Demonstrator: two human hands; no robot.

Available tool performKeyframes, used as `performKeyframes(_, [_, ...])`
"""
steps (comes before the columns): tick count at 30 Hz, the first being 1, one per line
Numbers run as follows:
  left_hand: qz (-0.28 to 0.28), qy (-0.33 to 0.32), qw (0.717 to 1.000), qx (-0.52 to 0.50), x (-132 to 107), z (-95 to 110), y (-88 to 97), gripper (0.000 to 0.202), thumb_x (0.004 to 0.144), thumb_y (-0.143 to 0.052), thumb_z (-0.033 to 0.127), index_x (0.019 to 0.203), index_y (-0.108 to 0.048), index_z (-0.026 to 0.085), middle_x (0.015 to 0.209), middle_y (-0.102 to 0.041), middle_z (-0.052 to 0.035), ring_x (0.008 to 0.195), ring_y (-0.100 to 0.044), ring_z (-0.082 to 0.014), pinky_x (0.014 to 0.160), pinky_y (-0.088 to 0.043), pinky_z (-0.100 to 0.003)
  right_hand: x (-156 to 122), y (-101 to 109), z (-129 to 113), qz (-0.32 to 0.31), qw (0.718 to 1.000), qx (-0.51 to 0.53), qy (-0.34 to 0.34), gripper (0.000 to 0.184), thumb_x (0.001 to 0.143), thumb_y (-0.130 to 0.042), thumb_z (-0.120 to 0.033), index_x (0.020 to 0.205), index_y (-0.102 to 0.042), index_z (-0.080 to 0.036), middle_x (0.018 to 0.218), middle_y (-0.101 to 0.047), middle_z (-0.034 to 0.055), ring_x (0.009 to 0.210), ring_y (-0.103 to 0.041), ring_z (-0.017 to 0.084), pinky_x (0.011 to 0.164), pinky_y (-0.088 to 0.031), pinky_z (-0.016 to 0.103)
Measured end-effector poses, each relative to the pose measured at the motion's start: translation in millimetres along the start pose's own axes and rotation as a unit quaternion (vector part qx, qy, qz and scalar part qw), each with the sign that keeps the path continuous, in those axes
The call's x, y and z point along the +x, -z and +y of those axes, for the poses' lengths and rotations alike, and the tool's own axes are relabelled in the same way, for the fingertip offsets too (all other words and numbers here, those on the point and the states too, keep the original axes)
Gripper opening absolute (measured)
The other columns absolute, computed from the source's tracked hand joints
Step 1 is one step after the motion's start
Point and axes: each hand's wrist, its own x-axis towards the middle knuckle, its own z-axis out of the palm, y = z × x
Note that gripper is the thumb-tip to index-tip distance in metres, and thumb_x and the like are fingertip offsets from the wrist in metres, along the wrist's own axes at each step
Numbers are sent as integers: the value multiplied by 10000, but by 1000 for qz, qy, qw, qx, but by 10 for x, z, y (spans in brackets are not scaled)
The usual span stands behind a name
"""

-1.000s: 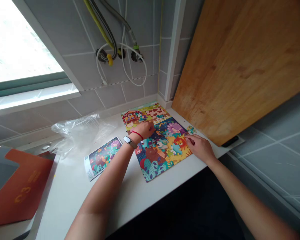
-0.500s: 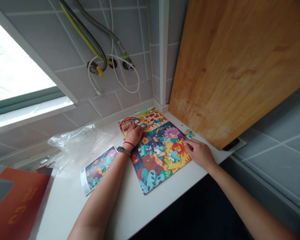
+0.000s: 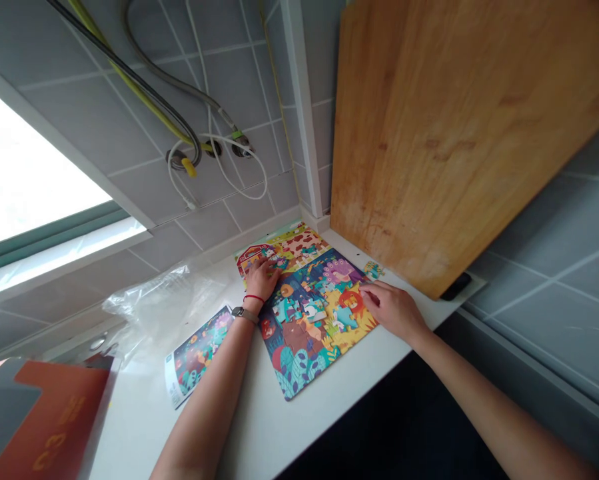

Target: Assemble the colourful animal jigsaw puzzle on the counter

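Note:
A colourful animal jigsaw puzzle [image 3: 299, 363] lies on the white counter, showing a lion, a peacock and blue leaves. Some pieces near its middle sit loosely, slightly raised. Behind it lies a second puzzle [image 3: 306, 244] with a red barn and a brown-patched cow pattern. My left hand [image 3: 262, 279] rests on the barn side of that puzzle, fingers spread out over it. At the right edge of the front puzzle, beside the lion, is my right hand [image 3: 393, 311]. Its fingers are curled in with thumb and forefinger together; anything between them is hidden. Loose puzzle pieces [image 3: 374, 269] lie just beyond it.
A printed picture sheet [image 3: 199, 353] of the same scene lies left of my forearm. Crumpled clear plastic [image 3: 154, 297] and an orange box [image 3: 54, 413] are farther left. A large wooden board [image 3: 429, 147] leans at the right; hoses [image 3: 164, 110] hang on the tiled wall.
The view has tilted and shifted slightly. Both hands stay in nearly the same places on the puzzles, with the right fingers still curled beside the lion.

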Motion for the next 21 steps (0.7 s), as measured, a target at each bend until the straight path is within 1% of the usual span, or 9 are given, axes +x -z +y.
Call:
performKeyframes(3, [-1, -1, 1000, 7, 12, 11, 30, 239, 941, -668, 369, 1113, -730, 215, 1338, -684, -119, 1262, -633, -287, 1082, -511, -423, -3, -4, 5, 2, 1000, 10, 1, 210, 962, -590, -273, 969, -800, -280, 988, -814, 40, 840, -752, 215, 715, -535, 287])
performKeyframes(6, [-6, -1, 1000, 28, 11, 43, 71, 242, 935, -682, 371, 1088, -698, 185, 1191, -731, -132, 1136, -688, -280, 986, -549, -403, -1, -3, 15, 10, 1000, 22, -4, 208, 963, -589, -272, 954, -797, -282, 981, -815, 39, 835, -749, 216, 707, -528, 284])
performKeyframes(8, [-13, -11, 999, 46, -2, 78, 112, 205, 947, -670, 349, 1082, -681, 194, 1103, -749, -112, 1048, -711, -264, 921, -559, -379, 3, 7, 21, 12, 999, 32, -3, 217, 974, -575, -279, 957, -792, -281, 994, -817, 39, 841, -751, 218, 708, -526, 287])
performKeyframes(10, [-22, -35, 997, 67, -22, 131, 184, 142, 967, -643, 319, 1055, -678, 214, 1067, -755, -97, 1001, -717, -254, 888, -554, -363, 7, 22, 28, 8, 999, 37, 2, 238, 991, -552, -287, 952, -786, -278, 996, -818, 38, 839, -754, 218, 706, -525, 289])
performKeyframes(12, [-32, -72, 993, 88, -48, 209, 300, 122, 997, -599, 307, 993, -685, 220, 1023, -755, -104, 978, -713, -259, 873, -542, -363, 9, 34, 40, -1, 999, 41, 9, 256, 1000, -533, -284, 935, -780, -273, 990, -817, 35, 837, -756, 215, 706, -524, 288])
performKeyframes(14, [-44, -122, 986, 108, -78, 319, 461, 216, 1037, -532, 319, 932, -692, 220, 966, -746, -119, 985, -699, -270, 884, -524, -374, 11, 36, 56, -7, 999, 48, 17, 263, 1002, -525, -276, 920, -775, -271, 977, -816, 32, 841, -757, 210, 714, -527, 287])
performKeyframes(16, [-61, -182, 974, 122, -116, 463, 654, 314, 1075, -458, 347, 920, -702, 226, 947, -738, -124, 1019, -680, -273, 915, -502, -387, 12, 30, 74, -7, 998, 56, 21, 259, 1000, -526, -271, 918, -772, -268, 974, -816, 31, 846, -757, 211, 721, -529, 291])
performKeyframes(18, [-84, -246, 957, 130, -169, 628, 850, 373, 1098, -404, 380, 952, -714, 232, 980, -742, -122, 1021, -667, -263, 929, -487, -397, 13, 20, 87, -7, 998, 60, 21, 250, 997, -532, -265, 921, -770, -268, 987, -817, 32, 851, -758, 216, 724, -528, 299])
performKeyframes(21, [-123, -329, 926, 137, -279, 876, 1100, 419, 1121, -337, 356, 1012, -726, 245, 1075, -756, -105, 978, -664, -231, 911, -483, -397, 14, 14, 91, -17, 998, 62, 19, 240, 996, -539, -263, 909, -763, -269, 994, -811, 26, 859, -756, 219, 715, -517, 301])
